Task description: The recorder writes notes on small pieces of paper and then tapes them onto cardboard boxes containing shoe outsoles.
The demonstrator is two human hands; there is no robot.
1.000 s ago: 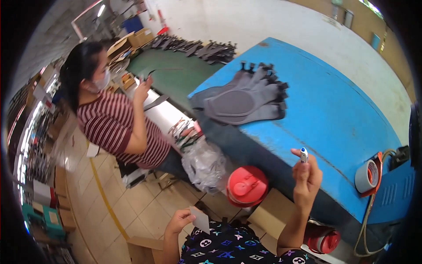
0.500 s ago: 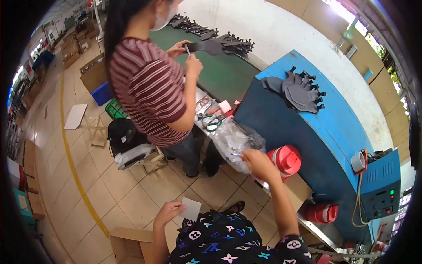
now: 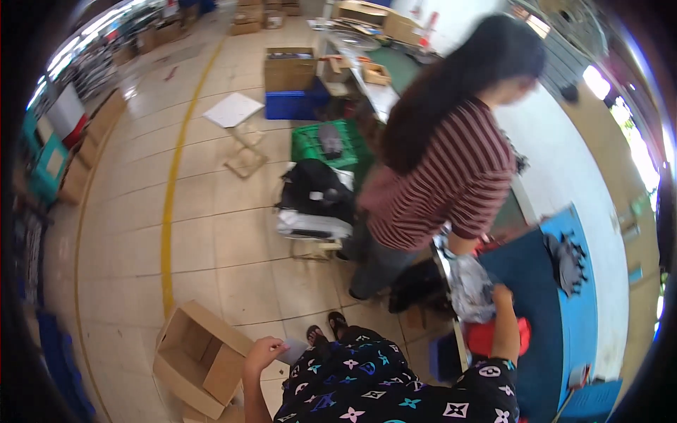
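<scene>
My left hand (image 3: 264,352), in front of my body, pinches a thin pale square card (image 3: 293,350) between thumb and fingers. To the right, my right arm reaches forward over the bench, and my right hand (image 3: 502,293) is beside a crumpled clear plastic bag (image 3: 471,289). Its fingers are small and blurred, so what they hold does not show. Just below that hand and partly behind the forearm is a red container (image 3: 486,338).
A co-worker in a striped shirt (image 3: 451,176) stands at the bench ahead. Grey flat parts (image 3: 565,262) lie on the blue machine (image 3: 525,271). An open cardboard box (image 3: 185,331) sits at my left, with a stool carrying a black bag (image 3: 316,194) farther ahead.
My view has swung left, bringing the cardboard box and aisle further in. The co-worker has turned towards the bench and lowered an arm. The pen seen in my right hand no longer shows.
</scene>
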